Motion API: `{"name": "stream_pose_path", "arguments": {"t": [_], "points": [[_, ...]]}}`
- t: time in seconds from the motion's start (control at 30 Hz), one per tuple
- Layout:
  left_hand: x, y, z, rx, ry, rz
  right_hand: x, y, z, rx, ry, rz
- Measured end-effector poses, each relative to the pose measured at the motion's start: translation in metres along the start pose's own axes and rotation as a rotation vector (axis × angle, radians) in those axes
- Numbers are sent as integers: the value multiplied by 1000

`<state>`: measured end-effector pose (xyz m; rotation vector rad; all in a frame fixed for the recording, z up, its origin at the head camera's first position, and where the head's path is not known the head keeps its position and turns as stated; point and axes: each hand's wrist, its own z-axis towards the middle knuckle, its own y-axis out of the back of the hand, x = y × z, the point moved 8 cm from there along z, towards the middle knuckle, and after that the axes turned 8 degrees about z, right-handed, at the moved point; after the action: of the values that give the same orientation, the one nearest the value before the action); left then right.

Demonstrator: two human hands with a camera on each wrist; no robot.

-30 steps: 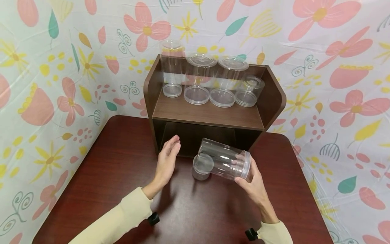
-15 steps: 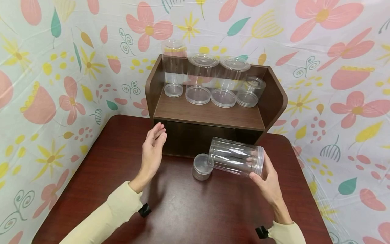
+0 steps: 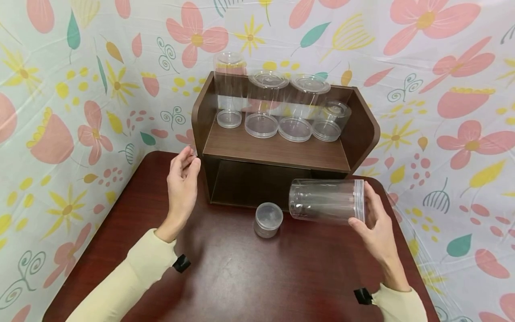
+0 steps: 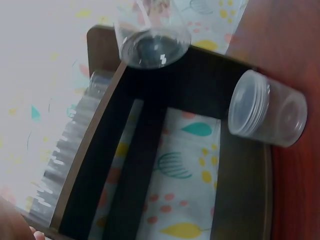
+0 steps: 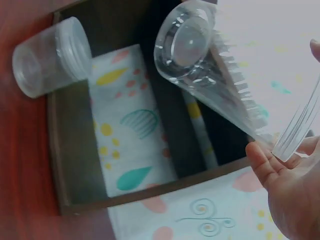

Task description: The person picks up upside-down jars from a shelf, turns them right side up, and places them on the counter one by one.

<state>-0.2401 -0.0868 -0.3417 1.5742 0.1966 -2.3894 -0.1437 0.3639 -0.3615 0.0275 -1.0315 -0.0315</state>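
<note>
Here's the right hand [image 3: 378, 223], thumb and fingers wrapped about the ridged end of a big clear jar [image 3: 323, 200], and that grip looks firm enough! The jar lies on its side in the air, its far end pointing toward the worktop's left edge, hanging before the right part of the shelf unit's lower opening. Across the way, the left hand [image 3: 182, 185] holds nothing, fingers loosely bent, just beside the unit's left front corner. Between the two, a small lidded jar [image 3: 268, 220] stands upright on the worktop [image 3: 249, 277], apart from the big one. Behind them comes the brown shelf unit [image 3: 277, 150] along the worktop's back edge, four clear jars lined up on its upper board, the slim tall jar [image 3: 229, 89] at the left end. I'd call this the handling step, big jar held up, not yet set down; the next move calls for a steady wrist and clearance from both small jar and shelf edge.
</note>
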Motion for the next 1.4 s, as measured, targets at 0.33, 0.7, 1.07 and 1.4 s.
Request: {"name": "stream_pose_path", "arguments": {"t": [0.33,0.7,1.07,1.4], "points": [[13,-4,28,35,41,30,28,14,18,-55,25,-390],[24,-18,44,51,19,64,36,7,27,22,30,-625],[28,-22,49,13,4,114,11,-12,25,130,30,-722],[31,-24,52,-29,-3,101,-26,-28,22,205,-20,-808]]}}
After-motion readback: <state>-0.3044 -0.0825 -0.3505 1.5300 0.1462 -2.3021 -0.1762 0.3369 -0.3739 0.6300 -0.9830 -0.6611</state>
